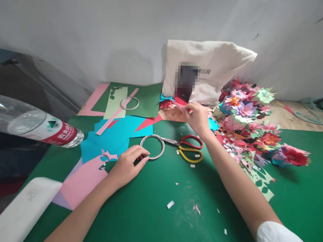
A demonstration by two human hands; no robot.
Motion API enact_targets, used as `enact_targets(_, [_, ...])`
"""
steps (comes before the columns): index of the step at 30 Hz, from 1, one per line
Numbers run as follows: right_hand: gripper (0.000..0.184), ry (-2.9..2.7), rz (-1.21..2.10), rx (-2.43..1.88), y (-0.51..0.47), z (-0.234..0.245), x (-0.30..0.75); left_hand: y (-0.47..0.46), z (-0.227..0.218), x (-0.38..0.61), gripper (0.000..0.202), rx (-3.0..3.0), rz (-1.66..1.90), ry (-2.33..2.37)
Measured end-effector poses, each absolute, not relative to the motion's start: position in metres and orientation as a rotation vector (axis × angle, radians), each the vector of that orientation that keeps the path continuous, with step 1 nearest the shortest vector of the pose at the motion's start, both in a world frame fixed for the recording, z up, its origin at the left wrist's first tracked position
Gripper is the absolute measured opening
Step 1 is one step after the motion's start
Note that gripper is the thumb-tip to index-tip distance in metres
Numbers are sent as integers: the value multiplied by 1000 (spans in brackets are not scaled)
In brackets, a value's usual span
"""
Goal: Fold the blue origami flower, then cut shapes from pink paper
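My left hand (130,165) is closed, its thumb and fingertips pinching the near-left edge of a thin, pale roll of tape (163,146) on the green table. Just right of the roll lies a pair of scissors (180,146), one handle red and one yellow, its blades partly under the roll. Farther back, my right hand (197,118) pinches a small pink piece of paper (180,106) in front of the cloth bag. Its exact shape is partly hidden by my fingers.
Several blue sheets (110,133) and pink paper (82,183) lie left. A second tape roll (137,104) rests on green card (149,96). A bottle (63,131) and white case (28,204) stand near the left edge. Paper flowers (244,109) crowd the right, beside a cloth bag (214,54).
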State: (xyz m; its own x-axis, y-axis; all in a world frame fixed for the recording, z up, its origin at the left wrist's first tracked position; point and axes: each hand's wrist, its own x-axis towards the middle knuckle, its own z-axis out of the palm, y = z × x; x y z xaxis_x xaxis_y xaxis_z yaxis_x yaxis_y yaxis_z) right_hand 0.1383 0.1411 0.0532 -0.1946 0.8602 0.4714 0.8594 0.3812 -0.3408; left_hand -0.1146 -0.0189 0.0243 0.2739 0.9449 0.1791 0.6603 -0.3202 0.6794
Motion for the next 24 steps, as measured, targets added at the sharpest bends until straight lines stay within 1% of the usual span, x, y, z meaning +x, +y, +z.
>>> enact_targets(5, [23, -1885, 72, -1463, 146, 56, 145, -19, 25, -115, 12, 2066, 787, 1439])
enact_targets(11, [18, -1851, 109, -1415, 144, 56, 143, -20, 25, -115, 12, 2056, 791, 1436])
enact_targets(17, [11, -1995, 89, -1327, 136, 60, 139, -19, 27, -114, 12, 2027, 786, 1435])
enact_targets(20, [11, -2147, 42, -1191, 121, 67, 130, -19, 28, -114, 11, 2006, 776, 1435])
enact_targets(22, [12, -2277, 161, -1012, 106, 73, 121, -19, 29, -114, 9, 1996, 767, 1430])
enact_targets(24, [14, -2519, 468, -832, 89, 78, 112, -19, 30, -114, 8, 1988, 753, 1418])
